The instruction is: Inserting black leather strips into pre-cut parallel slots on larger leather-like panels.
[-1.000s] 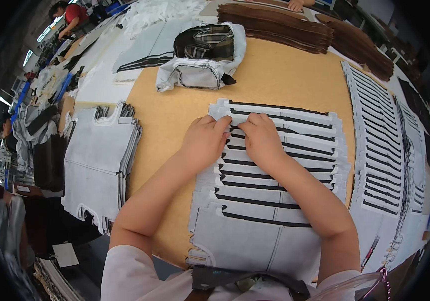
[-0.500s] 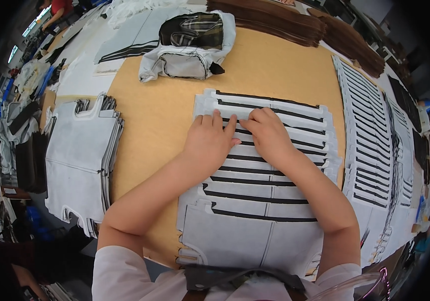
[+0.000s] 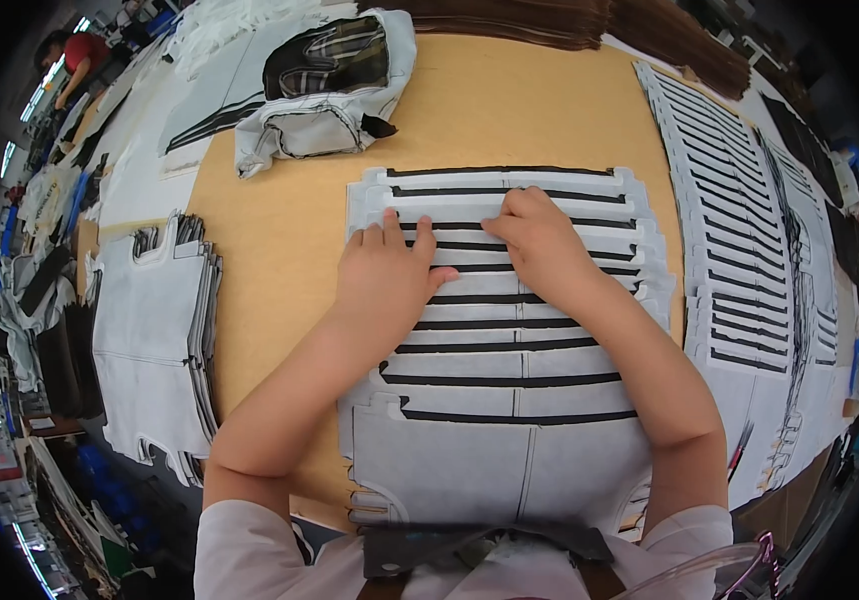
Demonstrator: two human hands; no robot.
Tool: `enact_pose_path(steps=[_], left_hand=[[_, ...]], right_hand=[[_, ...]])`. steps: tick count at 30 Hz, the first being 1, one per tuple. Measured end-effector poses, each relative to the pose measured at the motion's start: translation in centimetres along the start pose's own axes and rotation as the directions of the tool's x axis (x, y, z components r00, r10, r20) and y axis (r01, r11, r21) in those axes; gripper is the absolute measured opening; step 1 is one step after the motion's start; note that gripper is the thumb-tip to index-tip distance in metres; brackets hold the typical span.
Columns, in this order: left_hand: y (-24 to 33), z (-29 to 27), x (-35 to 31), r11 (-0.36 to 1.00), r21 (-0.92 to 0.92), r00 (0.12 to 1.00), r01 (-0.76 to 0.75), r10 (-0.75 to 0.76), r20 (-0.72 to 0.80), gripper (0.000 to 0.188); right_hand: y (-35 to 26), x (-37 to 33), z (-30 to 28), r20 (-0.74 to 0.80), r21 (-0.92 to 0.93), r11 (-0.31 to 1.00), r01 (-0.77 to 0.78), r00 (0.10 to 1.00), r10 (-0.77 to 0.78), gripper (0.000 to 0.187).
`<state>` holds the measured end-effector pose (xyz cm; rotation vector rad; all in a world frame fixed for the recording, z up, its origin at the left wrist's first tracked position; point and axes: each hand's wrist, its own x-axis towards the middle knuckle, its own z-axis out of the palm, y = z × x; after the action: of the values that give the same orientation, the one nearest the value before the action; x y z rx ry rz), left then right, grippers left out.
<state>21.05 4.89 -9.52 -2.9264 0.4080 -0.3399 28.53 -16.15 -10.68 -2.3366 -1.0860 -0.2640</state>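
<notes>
We think the likeliest trouble is the spacing slipping. The overlapping grey-white flat fabric panels (image 3: 449, 460) lie staggered, each showing a narrow black edge strip (image 3: 469, 418), and nothing we can see fixes them together. If the left hand (image 3: 386, 268) dragged sideways, or pressed harder on one side, several layers could skew at once. The right hand (image 3: 541, 238), working at one strip, could catch the next edge too, folding it or pulling it out of line. Our right forearm (image 3: 639, 345) also reaches over the right side of the panels, so a low sweep of it might rumple their edges; whether it touches them now, we cannot tell.

The panels are spread on the tan, smooth surface (image 3: 279, 250) straight ahead of us, directly under both hands and running from the far edges beyond our fingertips back toward our body. Our left hand rests palm down on their left part, fingers spread and thumb apart, gripping nothing. Our right hand sits right of it, near the middle, fingers bent and tips drawn close to the thumb at a strip; we cannot tell whether it pinches any fabric.
</notes>
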Motion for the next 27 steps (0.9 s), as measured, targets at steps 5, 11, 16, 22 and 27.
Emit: enact_pose_path(steps=[5, 11, 16, 22, 27], left_hand=[[1.1, -1.1, 0.4, 0.995, 0.094, 0.995, -0.015, 0.024, -0.101, 0.066], [4.2, -1.0, 2.3, 0.988, -0.133, 0.996, -0.076, 0.068, -0.064, 0.059], [4.9, -0.7, 2.9, 0.976, -0.212, 0.998, -0.047, 0.037, -0.050, 0.054], [4.6, -0.2, 3.2, 0.970, -0.181, 0.975, -0.162, 0.130, -0.179, 0.044], [3.0, 0.2, 3.9, 0.876, -0.426, 0.972, -0.226, 0.177, -0.152, 0.041]], right_hand=[[-0.6, -0.4, -0.7, 0.033, -0.188, 0.972, 0.144, 0.990, -0.140, 0.030], [0.4, -0.7, -0.5, -0.097, 0.041, 0.994, -0.096, 0.990, 0.100, 0.016], [0.1, -0.9, -1.5, 0.092, -0.168, 0.978, 0.122, 0.990, -0.107, 0.017], [1.6, -2.6, -0.9, -0.103, -0.009, 1.000, -0.003, 0.995, 0.002, 0.026], [1.7, -2.8, -1.8, -0.009, -0.041, 0.999, 0.016, 1.000, -0.016, 0.029]])
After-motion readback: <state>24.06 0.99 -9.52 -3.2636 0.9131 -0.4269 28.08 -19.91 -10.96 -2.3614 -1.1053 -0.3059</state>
